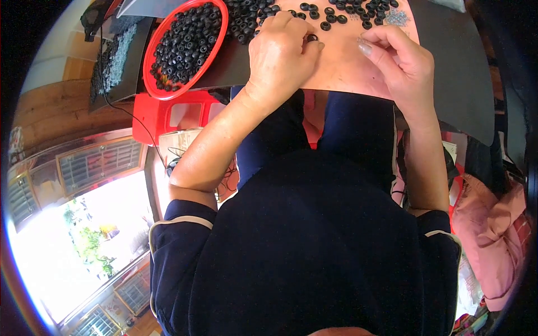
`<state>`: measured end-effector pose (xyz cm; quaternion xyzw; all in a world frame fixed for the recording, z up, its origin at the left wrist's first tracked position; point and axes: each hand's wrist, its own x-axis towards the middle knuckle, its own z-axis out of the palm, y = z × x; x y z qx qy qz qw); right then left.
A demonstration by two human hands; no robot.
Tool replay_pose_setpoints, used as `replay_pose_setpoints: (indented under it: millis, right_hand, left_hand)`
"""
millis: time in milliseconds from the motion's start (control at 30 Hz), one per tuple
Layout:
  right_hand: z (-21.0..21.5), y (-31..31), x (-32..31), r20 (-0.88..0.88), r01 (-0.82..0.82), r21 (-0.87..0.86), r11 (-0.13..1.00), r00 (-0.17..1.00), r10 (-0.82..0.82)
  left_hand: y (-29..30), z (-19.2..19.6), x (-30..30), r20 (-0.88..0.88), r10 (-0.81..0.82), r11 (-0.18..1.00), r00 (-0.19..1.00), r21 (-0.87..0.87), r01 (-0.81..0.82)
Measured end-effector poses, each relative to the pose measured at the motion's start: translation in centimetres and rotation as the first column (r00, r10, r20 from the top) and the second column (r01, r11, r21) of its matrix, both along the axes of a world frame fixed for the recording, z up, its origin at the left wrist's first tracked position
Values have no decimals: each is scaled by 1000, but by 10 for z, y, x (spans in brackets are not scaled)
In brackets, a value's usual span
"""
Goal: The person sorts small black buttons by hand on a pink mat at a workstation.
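My left hand (283, 59) is closed over the pale board (344, 61), with a small black round piece with a hole (312, 38) between thumb and fingers. To its right, my right hand (404, 64) has thumb and forefinger close together in a pinch; whatever they hold is too small to make out. Several more black round pieces (330, 18) lie loose on the board beyond both hands. A little heap of tiny silvery parts (397, 18) sits at the far right, just past my right hand.
Left of my left hand, a red plastic basket (147, 73) is full of black round pieces, and more are heaped beside it (241, 22). The dark table (465, 73) extends to the right. Below its left edge stands a red stool (148, 115); a black cable (129, 111) hangs nearby.
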<state>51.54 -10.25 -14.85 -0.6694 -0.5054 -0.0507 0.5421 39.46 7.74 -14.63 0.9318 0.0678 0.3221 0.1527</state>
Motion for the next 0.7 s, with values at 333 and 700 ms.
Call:
replay_pose_setpoints:
  millis: [333,700]
  right_hand:
    - [0,5,-4,-11,-50,-45,998,999,50]
    - [4,31,-15,84,-121,-46,992,989,124]
  left_hand:
    - [19,7,-3,-96,-166,984,981,-82,158]
    - [6,-6,-5,63,-109,991,992,-69,113]
